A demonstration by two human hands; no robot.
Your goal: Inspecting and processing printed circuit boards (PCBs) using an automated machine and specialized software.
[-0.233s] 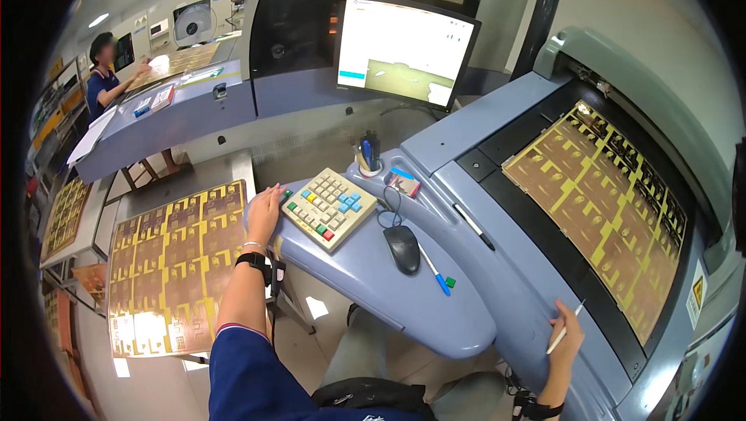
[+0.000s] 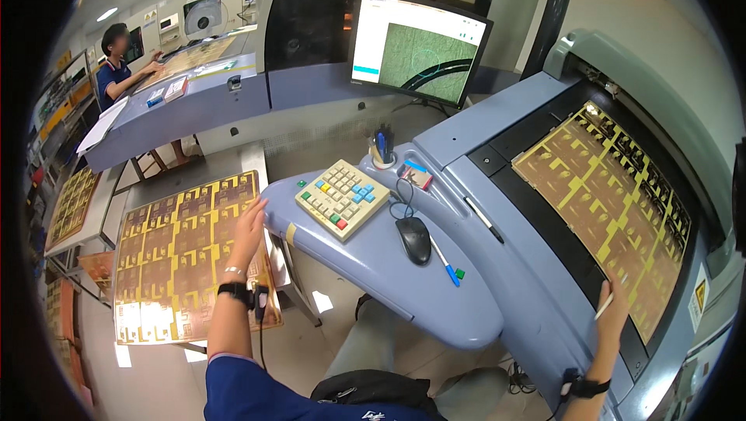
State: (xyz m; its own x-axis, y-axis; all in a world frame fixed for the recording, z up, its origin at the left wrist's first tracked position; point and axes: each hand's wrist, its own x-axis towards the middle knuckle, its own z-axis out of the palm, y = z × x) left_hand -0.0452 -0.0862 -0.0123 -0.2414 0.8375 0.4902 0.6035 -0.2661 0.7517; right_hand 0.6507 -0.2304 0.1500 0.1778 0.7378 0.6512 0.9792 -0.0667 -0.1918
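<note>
My left hand (image 2: 249, 228) is raised with its fingers stretched out, beside the left end of the blue-grey console (image 2: 350, 273). It appears over the right edge of a copper-and-gold circuit board panel (image 2: 183, 250); whether it touches either is unclear. A slim white pen-like stick (image 2: 604, 307) is held in my right hand (image 2: 612, 300). That hand is at the near left edge of another circuit board panel (image 2: 606, 188), which lies on the black bed of the machine. Some of its fingers reach over the panel and are partly hidden.
The console carries a beige keypad (image 2: 342, 198), a black mouse (image 2: 413, 241), a blue-capped pen (image 2: 445, 263), a dark-capped pen (image 2: 483, 219) and a pen cup (image 2: 382, 153). Behind stands a monitor (image 2: 420, 48). A co-worker (image 2: 116, 71) is at a bench, far left.
My left hand has come off the console's keypad side toward its left edge. My right hand has moved right and up to the panel with the white stick. The monitor's picture has changed.
</note>
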